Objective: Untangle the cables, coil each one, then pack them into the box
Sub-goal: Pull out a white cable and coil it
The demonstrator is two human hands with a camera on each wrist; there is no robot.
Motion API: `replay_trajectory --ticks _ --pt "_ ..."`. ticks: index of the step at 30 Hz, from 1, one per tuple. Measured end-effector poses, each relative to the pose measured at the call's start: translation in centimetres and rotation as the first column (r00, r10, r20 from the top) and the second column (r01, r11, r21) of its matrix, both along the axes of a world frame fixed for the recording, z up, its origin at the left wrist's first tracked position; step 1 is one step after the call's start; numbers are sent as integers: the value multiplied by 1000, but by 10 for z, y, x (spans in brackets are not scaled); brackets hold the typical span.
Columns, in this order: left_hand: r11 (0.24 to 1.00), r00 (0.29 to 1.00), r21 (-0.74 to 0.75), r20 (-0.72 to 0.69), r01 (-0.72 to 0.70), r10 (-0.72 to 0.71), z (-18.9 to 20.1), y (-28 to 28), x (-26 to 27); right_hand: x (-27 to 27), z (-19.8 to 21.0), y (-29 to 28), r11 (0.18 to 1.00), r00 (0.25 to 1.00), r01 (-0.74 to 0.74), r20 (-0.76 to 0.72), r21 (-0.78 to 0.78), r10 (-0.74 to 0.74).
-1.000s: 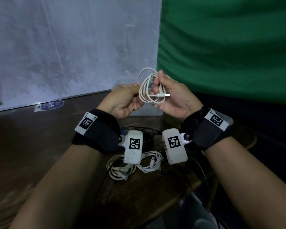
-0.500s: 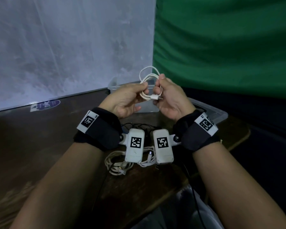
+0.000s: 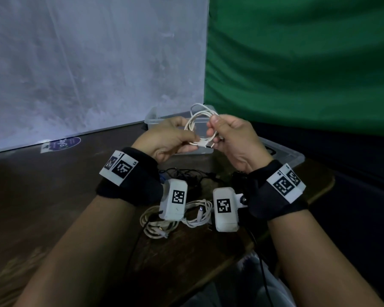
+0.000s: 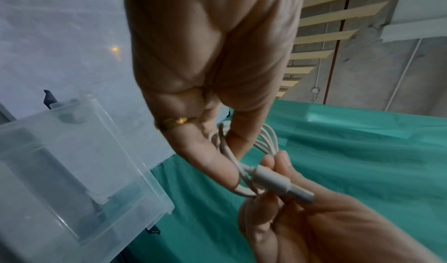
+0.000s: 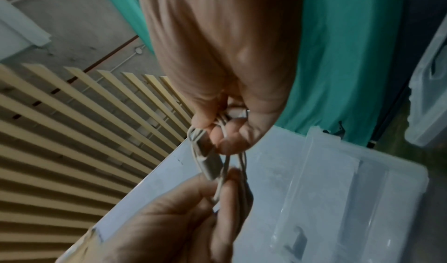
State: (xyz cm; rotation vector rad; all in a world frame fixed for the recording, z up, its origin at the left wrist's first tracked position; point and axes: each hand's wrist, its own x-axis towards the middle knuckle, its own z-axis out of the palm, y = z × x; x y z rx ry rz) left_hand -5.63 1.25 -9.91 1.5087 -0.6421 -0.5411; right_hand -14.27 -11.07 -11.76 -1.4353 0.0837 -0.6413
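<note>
A white cable [image 3: 200, 115], wound into a small coil, hangs in the air between both hands, just in front of the clear plastic box [image 3: 151, 118]. My left hand [image 3: 192, 141] pinches the strands at the base of the USB plug [image 3: 205, 144]. My right hand [image 3: 214, 131] pinches the coil's other side, and the plug tip points into its fingers. The left wrist view shows the plug [image 4: 278, 181] running from my left fingers [image 4: 212, 164] into the right fingertips. In the right wrist view, the plug [image 5: 210, 163] lies under my right fingertips [image 5: 227, 139].
On the dark wooden table [image 3: 53, 196], loose white cables [image 3: 196, 214] and a black cable tangle [image 3: 186, 176] lie under my wrists. The box's clear lid [image 3: 285, 152] lies at the right near the table edge. A white wall and green cloth stand behind.
The plug stuck out on the coil's right side and now lies level between the hands. My left fingers have moved onto the strands at its base. The hands are closer together.
</note>
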Motion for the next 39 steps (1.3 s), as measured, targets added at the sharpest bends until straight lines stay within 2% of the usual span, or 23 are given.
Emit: replay_trajectory --ticks 3,7,11,15,18,24,26,29,32,36,39 --pt "998 998 -13 19 -59 59 2 1 -3 -3 0 -5 996 998 59 6 -60 -59" --pt "991 983 8 126 -136 134 4 -1 -4 -5 0 -6 976 987 160 33 -149 -156" --pt "984 969 -8 172 -176 175 5 -2 -3 -5 -1 -6 965 984 176 20 -196 -176" --pt "1000 998 2 52 -22 22 8 1 -5 -7 -5 -4 982 990 143 8 -125 -143" --pt "996 996 23 19 85 -85 9 1 -6 -8 -4 -3 992 993 114 21 -52 -113" --pt "983 989 131 45 131 -138 8 3 -8 -6 -8 -4 996 997 73 28 -50 -71" --pt "985 993 160 86 69 -84 6 2 -7 -6 -9 -5 996 997 72 35 -57 -70" --pt "992 989 100 128 -80 67 5 1 -6 -7 -9 -9 993 996 84 38 -85 -81" --pt "984 970 86 201 -157 137 5 2 -4 -2 -7 -17 974 993 116 12 -196 -116" --pt "968 975 241 222 -72 17 0 2 -2 7 3 -22 915 987 139 -23 -378 -159" --pt "942 973 337 217 4 -82 -4 2 1 16 7 -23 779 974 167 -24 -604 -227"
